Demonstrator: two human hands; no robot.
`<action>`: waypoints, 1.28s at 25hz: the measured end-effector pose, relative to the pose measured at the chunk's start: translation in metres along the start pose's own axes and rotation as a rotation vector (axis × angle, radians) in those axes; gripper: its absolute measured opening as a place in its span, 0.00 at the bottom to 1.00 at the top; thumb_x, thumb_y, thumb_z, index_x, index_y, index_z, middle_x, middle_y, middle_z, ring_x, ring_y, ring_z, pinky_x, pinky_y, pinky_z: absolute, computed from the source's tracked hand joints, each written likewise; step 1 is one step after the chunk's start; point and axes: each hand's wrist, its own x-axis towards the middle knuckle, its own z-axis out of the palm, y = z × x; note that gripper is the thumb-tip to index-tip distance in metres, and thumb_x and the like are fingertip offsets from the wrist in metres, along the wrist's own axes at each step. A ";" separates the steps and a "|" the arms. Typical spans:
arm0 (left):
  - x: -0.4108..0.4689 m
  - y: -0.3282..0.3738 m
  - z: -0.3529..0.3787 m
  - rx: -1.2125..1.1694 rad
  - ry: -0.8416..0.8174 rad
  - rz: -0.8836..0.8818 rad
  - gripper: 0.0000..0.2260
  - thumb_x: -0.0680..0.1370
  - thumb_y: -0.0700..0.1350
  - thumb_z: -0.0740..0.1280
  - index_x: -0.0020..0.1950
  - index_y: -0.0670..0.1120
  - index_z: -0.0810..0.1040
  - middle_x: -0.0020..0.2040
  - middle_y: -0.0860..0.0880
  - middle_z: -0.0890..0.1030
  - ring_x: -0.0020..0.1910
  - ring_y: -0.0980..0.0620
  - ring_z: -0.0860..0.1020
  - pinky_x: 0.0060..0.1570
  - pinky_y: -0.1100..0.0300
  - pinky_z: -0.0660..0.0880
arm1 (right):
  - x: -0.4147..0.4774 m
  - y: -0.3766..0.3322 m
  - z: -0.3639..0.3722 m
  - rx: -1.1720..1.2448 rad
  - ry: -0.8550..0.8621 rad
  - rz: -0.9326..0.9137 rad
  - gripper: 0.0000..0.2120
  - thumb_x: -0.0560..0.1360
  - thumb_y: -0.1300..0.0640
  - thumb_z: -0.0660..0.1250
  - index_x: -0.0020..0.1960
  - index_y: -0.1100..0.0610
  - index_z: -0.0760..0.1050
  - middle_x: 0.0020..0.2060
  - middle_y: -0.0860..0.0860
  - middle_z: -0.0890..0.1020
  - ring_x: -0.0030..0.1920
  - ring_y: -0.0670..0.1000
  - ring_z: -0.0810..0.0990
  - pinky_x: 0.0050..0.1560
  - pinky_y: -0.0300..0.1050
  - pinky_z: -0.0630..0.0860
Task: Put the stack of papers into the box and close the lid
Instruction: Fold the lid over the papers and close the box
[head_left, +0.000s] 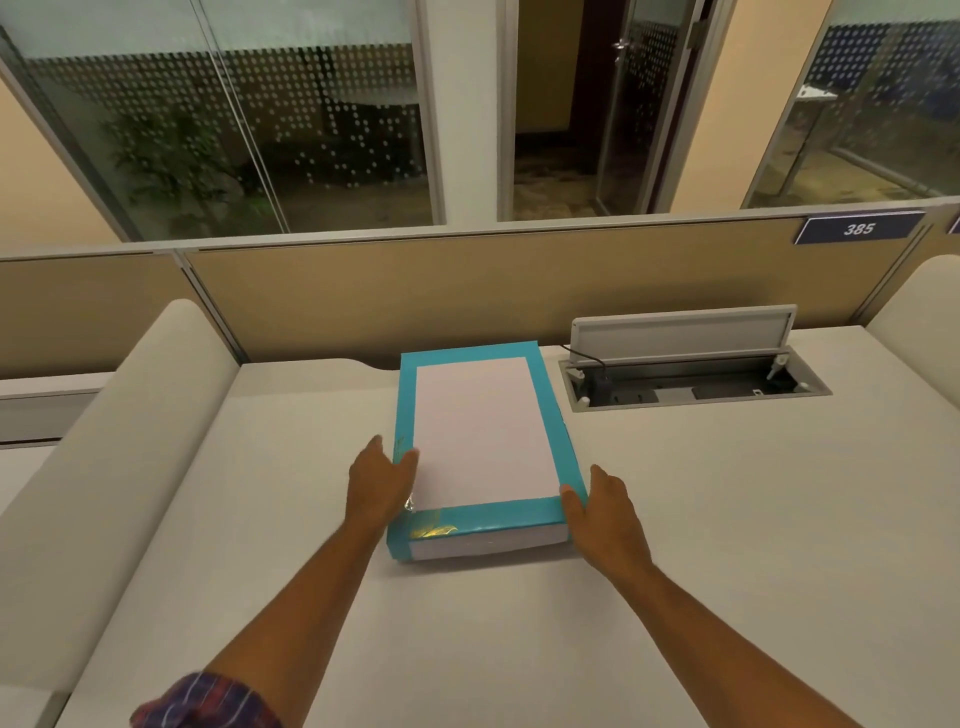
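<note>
On a pale office desk (675, 519) before a tan partition (415, 291), a teal box (551, 415) sits between a person's two hands, a white stack of papers (480, 431) lying on it. The left hand (378, 486) presses its near-left edge with fingers (408, 460) spread over the rim; the right hand (605, 512) cups the near-right corner, fingers loosely open.

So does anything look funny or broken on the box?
A little. The teal box has crinkled clear tape and scuffed gold marks at its near left corner, beside the left hand. The papers lie flat.
</note>
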 end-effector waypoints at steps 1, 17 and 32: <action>0.013 0.014 0.001 0.069 -0.005 0.099 0.33 0.82 0.57 0.67 0.82 0.41 0.65 0.81 0.40 0.70 0.79 0.38 0.70 0.75 0.43 0.70 | 0.003 -0.006 0.001 -0.056 0.024 -0.048 0.30 0.83 0.37 0.59 0.76 0.56 0.64 0.70 0.56 0.74 0.66 0.55 0.78 0.64 0.55 0.81; 0.133 0.054 0.056 0.592 -0.226 0.322 0.41 0.80 0.72 0.57 0.86 0.51 0.54 0.88 0.49 0.51 0.87 0.41 0.47 0.79 0.34 0.64 | 0.056 -0.027 0.058 -0.503 -0.024 -0.222 0.42 0.80 0.29 0.43 0.85 0.53 0.47 0.86 0.51 0.46 0.85 0.63 0.47 0.67 0.55 0.80; 0.120 0.060 0.066 0.805 -0.201 0.286 0.40 0.82 0.70 0.50 0.87 0.49 0.45 0.89 0.46 0.43 0.87 0.41 0.44 0.83 0.34 0.49 | 0.054 -0.028 0.055 -0.493 -0.071 -0.214 0.42 0.80 0.30 0.42 0.86 0.53 0.43 0.86 0.52 0.42 0.86 0.60 0.41 0.80 0.64 0.63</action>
